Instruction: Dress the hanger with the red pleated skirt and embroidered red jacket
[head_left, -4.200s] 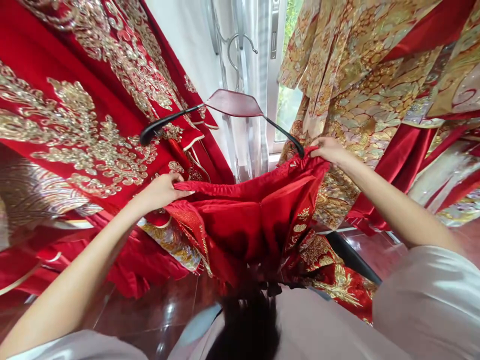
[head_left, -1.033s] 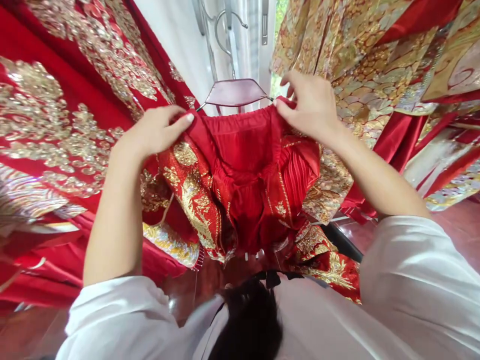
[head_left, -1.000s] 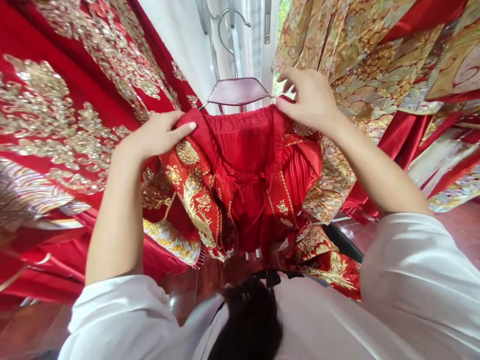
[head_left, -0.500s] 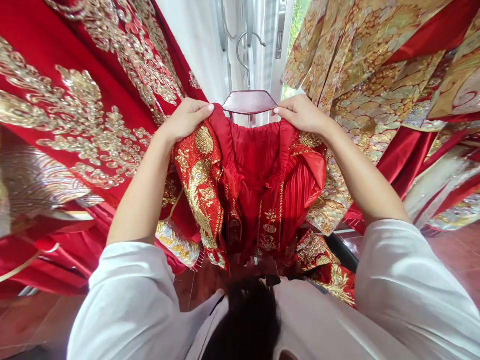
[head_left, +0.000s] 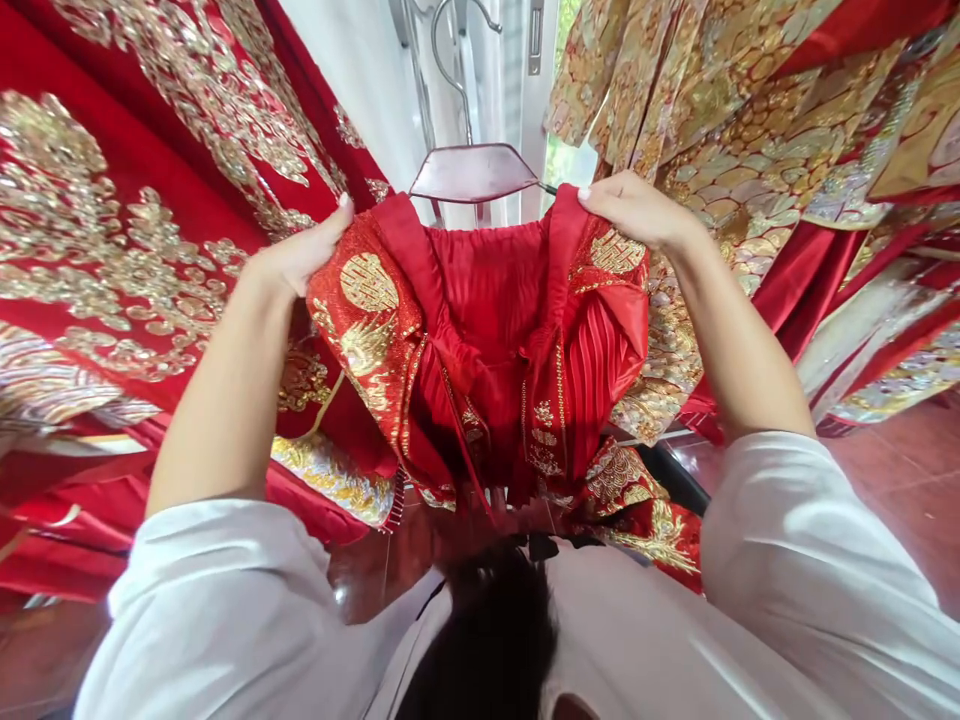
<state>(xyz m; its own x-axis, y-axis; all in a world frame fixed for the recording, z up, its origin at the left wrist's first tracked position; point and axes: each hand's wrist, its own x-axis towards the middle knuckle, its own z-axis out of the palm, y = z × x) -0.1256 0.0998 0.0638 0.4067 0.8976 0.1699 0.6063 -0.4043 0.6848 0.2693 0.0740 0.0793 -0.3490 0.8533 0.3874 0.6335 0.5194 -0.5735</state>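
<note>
A red jacket [head_left: 491, 290] with gold embroidery and pleated lining hangs on a pinkish hanger [head_left: 475, 174], its front parted. The hanger's metal hook [head_left: 448, 70] rises above it. My left hand [head_left: 304, 248] is at the jacket's left shoulder edge, thumb up and its other fingers hidden behind the cloth. On the opposite shoulder my right hand [head_left: 634, 207] pinches the fabric, thumb on top, fingers behind. Round gold medallions show on both shoulders.
Red garments with silver-gold beading [head_left: 172, 260] hang close on the left. Gold-patterned garments [head_left: 720, 130] hang on the right. A white door frame [head_left: 534, 60] stands behind the hanger. Below lies a reddish tiled floor [head_left: 900, 470].
My left hand has slid outward to the left along the shoulder, and my right hand slightly to the right. The jacket is spread wider, uncovering the shoulder medallions. The view has shifted a little.
</note>
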